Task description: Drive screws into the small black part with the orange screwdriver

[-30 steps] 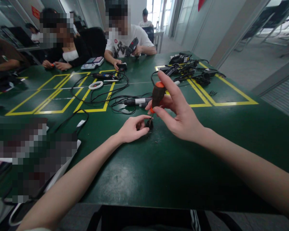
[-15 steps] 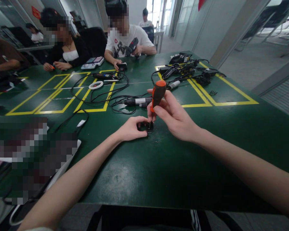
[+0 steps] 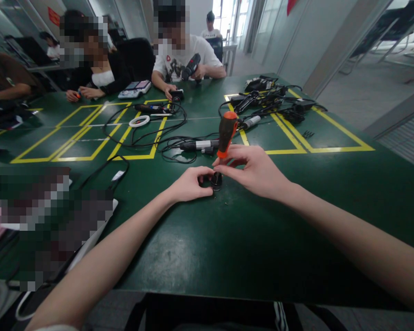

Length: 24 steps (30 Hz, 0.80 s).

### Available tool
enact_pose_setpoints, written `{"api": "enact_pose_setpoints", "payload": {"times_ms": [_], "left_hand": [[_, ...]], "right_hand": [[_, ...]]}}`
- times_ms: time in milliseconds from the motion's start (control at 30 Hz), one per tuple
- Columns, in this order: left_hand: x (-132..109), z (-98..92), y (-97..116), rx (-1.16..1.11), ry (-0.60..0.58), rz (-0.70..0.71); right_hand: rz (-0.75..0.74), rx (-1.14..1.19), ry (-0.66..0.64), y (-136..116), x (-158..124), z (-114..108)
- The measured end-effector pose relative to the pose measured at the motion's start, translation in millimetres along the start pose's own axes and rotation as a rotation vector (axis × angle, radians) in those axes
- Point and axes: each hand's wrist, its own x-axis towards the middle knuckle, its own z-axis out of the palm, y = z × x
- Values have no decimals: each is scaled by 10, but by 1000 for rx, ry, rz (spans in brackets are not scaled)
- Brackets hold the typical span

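Looks like the screw-turning step, folks: left hand (image 3: 190,185) fingers pinching that small black part (image 3: 216,183), right hand (image 3: 258,172) fingers clamped low on the screwdriver (image 3: 227,131), so steady does it.

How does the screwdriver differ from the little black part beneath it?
The screwdriver is orange and dark; the black part looks nearly all black. The screwdriver is long, nearly upright; the black part short and squat. Both are in a grip: right hand on the screwdriver, left hand on the black part.
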Motion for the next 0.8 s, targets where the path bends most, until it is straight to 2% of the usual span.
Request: {"api": "enact_pose_setpoints", "payload": {"times_ms": [267,567,800], "left_hand": [[-5,2,-8,8,2,-3],[-17,-9,26,2,-14,11],[-1,2,19,4,-3,-5]], "right_hand": [[105,171,37,-76,-8,-20],[194,320,-50,-77,-21,13],[198,344,-31,-78,-11,13]]}}
